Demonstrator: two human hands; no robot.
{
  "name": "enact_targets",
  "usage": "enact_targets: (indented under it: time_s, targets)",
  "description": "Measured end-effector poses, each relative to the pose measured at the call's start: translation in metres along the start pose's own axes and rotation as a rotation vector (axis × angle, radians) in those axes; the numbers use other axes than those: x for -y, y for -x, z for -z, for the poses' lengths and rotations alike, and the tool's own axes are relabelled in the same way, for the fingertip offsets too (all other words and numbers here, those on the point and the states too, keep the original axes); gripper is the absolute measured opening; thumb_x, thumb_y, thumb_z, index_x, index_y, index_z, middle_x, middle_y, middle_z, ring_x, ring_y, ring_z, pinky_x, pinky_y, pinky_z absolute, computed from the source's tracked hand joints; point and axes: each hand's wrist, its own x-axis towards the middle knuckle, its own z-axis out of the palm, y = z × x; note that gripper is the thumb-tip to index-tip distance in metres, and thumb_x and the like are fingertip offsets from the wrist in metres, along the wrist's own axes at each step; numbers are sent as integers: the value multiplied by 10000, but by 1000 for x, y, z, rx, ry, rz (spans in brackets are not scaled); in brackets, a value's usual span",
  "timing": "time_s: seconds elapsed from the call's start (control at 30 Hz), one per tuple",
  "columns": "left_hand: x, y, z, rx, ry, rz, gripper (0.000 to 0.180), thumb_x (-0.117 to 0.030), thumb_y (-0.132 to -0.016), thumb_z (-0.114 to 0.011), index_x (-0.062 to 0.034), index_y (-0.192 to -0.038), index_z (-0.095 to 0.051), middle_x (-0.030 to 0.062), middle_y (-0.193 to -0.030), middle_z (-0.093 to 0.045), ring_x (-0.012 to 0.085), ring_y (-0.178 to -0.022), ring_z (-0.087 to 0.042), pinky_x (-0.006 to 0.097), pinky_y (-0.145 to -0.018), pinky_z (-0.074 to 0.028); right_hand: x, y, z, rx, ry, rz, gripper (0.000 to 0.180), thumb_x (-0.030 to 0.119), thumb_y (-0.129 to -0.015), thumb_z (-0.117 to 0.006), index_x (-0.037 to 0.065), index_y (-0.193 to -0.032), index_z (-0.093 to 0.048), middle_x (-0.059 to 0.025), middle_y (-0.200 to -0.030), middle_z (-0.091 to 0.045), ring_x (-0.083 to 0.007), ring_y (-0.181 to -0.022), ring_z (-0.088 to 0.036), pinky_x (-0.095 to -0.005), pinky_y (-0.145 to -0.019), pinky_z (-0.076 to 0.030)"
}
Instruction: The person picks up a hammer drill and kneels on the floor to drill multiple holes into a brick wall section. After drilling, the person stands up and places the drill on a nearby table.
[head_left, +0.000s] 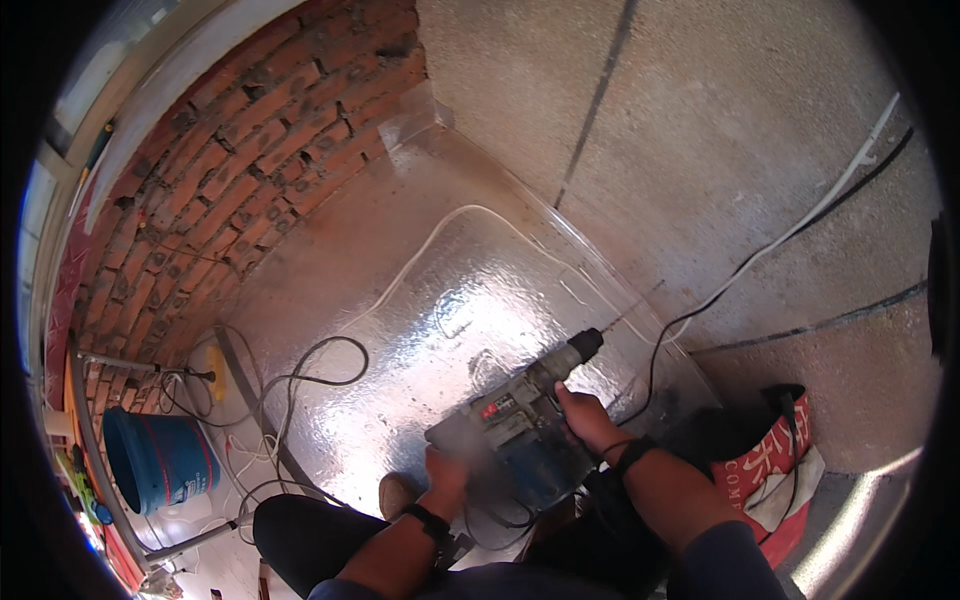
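A grey and blue rotary hammer drill (515,405) is in both my hands, low in the middle of the head view. Its black chuck (586,344) points up and to the right, and a long thin bit (630,304) runs from it toward the rough wall. Whether the tip enters the wall is hard to tell. My left hand (446,474) is closed at the drill's rear end, its fingers partly hidden. Farther forward, my right hand (588,416) grips the drill's side. A blurry haze covers part of the drill's body near my left hand.
Shiny plastic sheeting (400,330) covers the floor. A white cable (470,208) and a dark looped cable (340,342) lie across it. Bare brick wall (240,150) stands left, rough plaster wall (690,130) right. A blue bucket (160,462) is left, a red bag (745,475) right.
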Motion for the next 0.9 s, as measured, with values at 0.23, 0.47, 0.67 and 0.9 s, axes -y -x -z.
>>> enact_targets:
  time_s: [0.23, 0.47, 0.67, 0.9]
  targets:
    - [32, -36, -14, -48, 105, -30, 237, -78, -680, -732, 18, -827, -573, 109, -755, -636, 165, -624, -607, 324, -510, -485, 0, -25, 6, 27, 22, 82, 667, 617, -919, -407, -15, -792, -574, -98, -635, -563, -171, -462, -527, -321, -435, -422]
    - [-1, -7, -27, -32, 233, -43, 126, -33, -680, -694, 8, -753, -600, 86, -632, -613, 166, -480, -579, 301, -434, -456, -11, -31, 11, -2, 33, 61, 629, 588, -935, -377, 30, -707, -558, -79, -532, -531, -199, -421, -508, -353, -470, -414]
    - [-1, -4, -25, -43, 195, -28, 123, -34, -685, -696, 0, -773, -616, 79, -667, -627, 161, -514, -591, 305, -459, -467, -12, -34, 9, 25, -3, 55, 645, 591, -926, -402, 13, -694, -567, -84, -539, -534, -196, -412, -502, -346, -429, -394]
    - [22, -21, -29, 26, 187, 3, 56, -38, -773, -650, -29, -790, -597, 64, -654, -590, 178, -487, -566, 303, -428, -453, -15, -47, 15, 73, 25, -20, 724, 662, -894, -394, -29, -866, -606, -100, -645, -572, -175, -470, -539, -313, -438, -444]
